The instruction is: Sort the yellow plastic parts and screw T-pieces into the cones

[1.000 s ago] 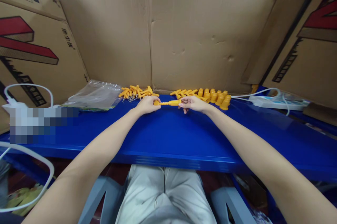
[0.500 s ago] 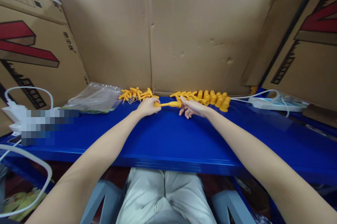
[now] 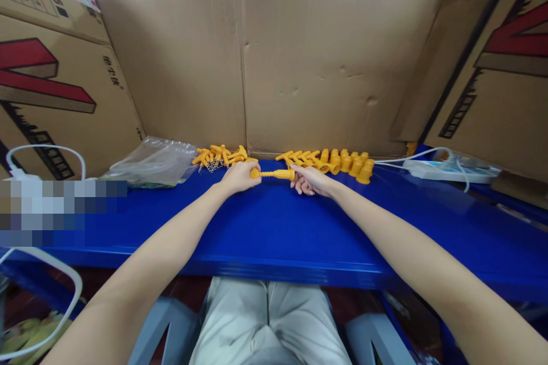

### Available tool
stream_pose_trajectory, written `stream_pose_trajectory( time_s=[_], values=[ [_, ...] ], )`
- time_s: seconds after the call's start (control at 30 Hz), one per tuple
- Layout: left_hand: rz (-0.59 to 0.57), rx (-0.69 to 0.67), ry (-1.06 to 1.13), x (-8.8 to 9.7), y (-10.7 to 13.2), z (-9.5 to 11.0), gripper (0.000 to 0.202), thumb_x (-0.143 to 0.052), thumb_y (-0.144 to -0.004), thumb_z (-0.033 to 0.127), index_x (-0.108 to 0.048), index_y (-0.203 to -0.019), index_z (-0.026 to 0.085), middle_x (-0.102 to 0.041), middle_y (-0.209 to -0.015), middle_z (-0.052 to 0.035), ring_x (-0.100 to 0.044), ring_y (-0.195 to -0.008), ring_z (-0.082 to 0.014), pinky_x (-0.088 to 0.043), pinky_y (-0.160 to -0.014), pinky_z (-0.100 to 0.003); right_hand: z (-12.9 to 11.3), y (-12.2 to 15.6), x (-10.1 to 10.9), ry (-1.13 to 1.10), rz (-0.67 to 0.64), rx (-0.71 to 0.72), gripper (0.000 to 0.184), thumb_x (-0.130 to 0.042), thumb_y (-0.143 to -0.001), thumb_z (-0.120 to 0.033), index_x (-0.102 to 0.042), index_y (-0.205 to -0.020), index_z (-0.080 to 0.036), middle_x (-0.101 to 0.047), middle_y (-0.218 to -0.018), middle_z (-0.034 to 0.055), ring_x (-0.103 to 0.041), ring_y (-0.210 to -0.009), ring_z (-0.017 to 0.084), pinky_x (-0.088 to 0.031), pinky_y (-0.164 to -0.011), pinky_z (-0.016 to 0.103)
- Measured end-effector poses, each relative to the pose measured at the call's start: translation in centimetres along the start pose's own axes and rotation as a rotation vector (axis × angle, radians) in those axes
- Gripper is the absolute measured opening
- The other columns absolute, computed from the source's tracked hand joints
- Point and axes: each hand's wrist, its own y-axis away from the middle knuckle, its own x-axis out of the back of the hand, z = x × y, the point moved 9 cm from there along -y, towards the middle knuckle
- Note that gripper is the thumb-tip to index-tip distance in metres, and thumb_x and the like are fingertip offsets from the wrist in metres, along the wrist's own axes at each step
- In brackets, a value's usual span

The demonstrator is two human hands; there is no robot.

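A long yellow plastic part with a ribbed, screw-like shaft and a thicker sleeve-shaped right end lies level above the blue table, between my hands. My left hand is closed around its left end, so most of that end is hidden. At the flared right end, my right hand grips with thumb and forefinger, the other fingers curled below. Behind my left hand is a heap of yellow T-shaped pieces with small metal chains. Beyond my right hand are yellow pieces in a slanted row and several yellow stepped cups.
A clear plastic bag lies on the left of the blue table. Cardboard walls off the back and sides. To the right sits a white power strip with cables. A blurred patch covers something white at the left.
My right hand's fingers have curled in closer at the right end of the yellow part. My left hand keeps its hold, and the view has shifted slightly.
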Motion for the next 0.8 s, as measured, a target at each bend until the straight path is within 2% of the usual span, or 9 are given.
stream_pose_trajectory(
  time_s=[0.17, 0.33, 0.4, 0.47, 0.53, 0.6, 0.67, 0.73, 0.8],
  values=[
    [0.003, 0.03, -0.007, -0.1, -0.1, -0.2, 0.026, -0.062, -0.074, 0.037, -0.066, -0.095, 0.023, -0.061, -0.063, 0.0019, -0.058, -0.063, -0.017, -0.037, -0.06, -0.026, 0.3, 0.0, 0.1, 0.03, 0.031, -0.056, 0.063, -0.025, -0.091, -0.072, -0.053, -0.068, -0.019, -0.053, -0.038, 0.0028, -0.033, -0.023, 0.005, -0.022, -0.022, 0.014],
    [0.006, 0.033, 0.01, -0.3, -0.2, -0.5, 0.027, -0.065, -0.074, 0.043, -0.065, -0.093, 0.024, -0.061, -0.061, 0.0027, -0.059, -0.064, -0.0173, -0.039, -0.062, -0.026, 0.4, 0.4, -0.3, 0.003, -0.066, -0.113, 0.064, -0.023, -0.091, -0.072, -0.055, -0.081, -0.018, -0.059, -0.047, 0.0029, -0.036, -0.024, 0.005, -0.026, -0.022, 0.015],
    [0.007, 0.035, 0.003, -0.2, -0.3, -0.6, 0.027, -0.066, -0.074, 0.044, -0.064, -0.092, 0.024, -0.061, -0.062, 0.0027, -0.059, -0.064, -0.0172, -0.038, -0.061, -0.026, 0.4, 0.5, -0.1, -0.022, -0.069, -0.118, 0.051, -0.036, -0.093, -0.064, -0.055, -0.093, -0.018, -0.065, -0.059, 0.0039, -0.046, -0.03, 0.007, -0.035, -0.026, 0.017],
    [0.007, 0.036, -0.006, -0.2, -0.3, -0.7, 0.029, -0.066, -0.074, 0.047, -0.064, -0.092, 0.023, -0.06, -0.062, 0.0025, -0.058, -0.064, -0.0171, -0.037, -0.06, -0.025, 0.0, 0.7, 0.2, -0.058, -0.046, -0.077, 0.032, -0.057, -0.092, -0.047, -0.052, -0.105, -0.018, -0.071, -0.076, 0.0046, -0.057, -0.04, 0.009, -0.047, -0.034, 0.019],
    [-0.001, 0.041, 0.0, -0.2, -0.3, -0.7, 0.03, -0.066, -0.075, 0.048, -0.064, -0.092, 0.023, -0.059, -0.062, 0.0023, -0.058, -0.064, -0.0171, -0.036, -0.059, -0.025, -0.4, 0.8, 0.5, -0.093, -0.017, -0.029, 0.034, -0.07, -0.085, -0.027, -0.05, -0.112, -0.02, -0.072, -0.087, 0.0037, -0.062, -0.047, 0.009, -0.054, -0.042, 0.021],
    [0.004, 0.04, 0.005, -0.1, -0.3, -0.7, 0.031, -0.066, -0.075, 0.048, -0.064, -0.092, 0.022, -0.06, -0.064, 0.0018, -0.058, -0.065, -0.0172, -0.036, -0.06, -0.025, -0.5, 0.8, 0.6, -0.11, 0.0, -0.01, 0.037, -0.073, -0.081, -0.017, -0.05, -0.11, -0.019, -0.072, -0.088, 0.0029, -0.062, -0.049, 0.009, -0.055, -0.044, 0.021],
    [0.024, 0.026, -0.002, 0.1, -0.3, -0.6, 0.031, -0.067, -0.075, 0.048, -0.064, -0.092, 0.022, -0.061, -0.067, 0.0012, -0.058, -0.067, -0.0173, -0.037, -0.061, -0.025, -0.5, 0.8, 0.5, -0.102, -0.003, -0.009, 0.024, -0.07, -0.084, -0.019, -0.054, -0.102, -0.017, -0.071, -0.082, 0.0032, -0.06, -0.047, 0.008, -0.054, -0.043, 0.02],
    [0.04, 0.007, -0.014, 0.2, -0.2, -0.5, 0.032, -0.067, -0.074, 0.049, -0.064, -0.093, 0.022, -0.062, -0.069, 0.0009, -0.058, -0.069, -0.0173, -0.037, -0.062, -0.025, -0.6, 0.7, 0.4, -0.082, -0.009, -0.013, 0.013, -0.062, -0.091, -0.027, -0.056, -0.094, -0.015, -0.069, -0.074, 0.0033, -0.057, -0.043, 0.007, -0.051, -0.039, 0.018],
    [0.044, -0.008, -0.02, 0.3, -0.2, -0.3, 0.033, -0.067, -0.075, 0.05, -0.064, -0.094, 0.023, -0.062, -0.07, 0.001, -0.058, -0.069, -0.0171, -0.037, -0.062, -0.025, -0.5, 0.7, 0.4, -0.064, -0.007, -0.025, 0.024, -0.052, -0.096, -0.037, -0.057, -0.088, -0.015, -0.066, -0.064, 0.0024, -0.053, -0.038, 0.007, -0.045, -0.034, 0.017]
  ],
)
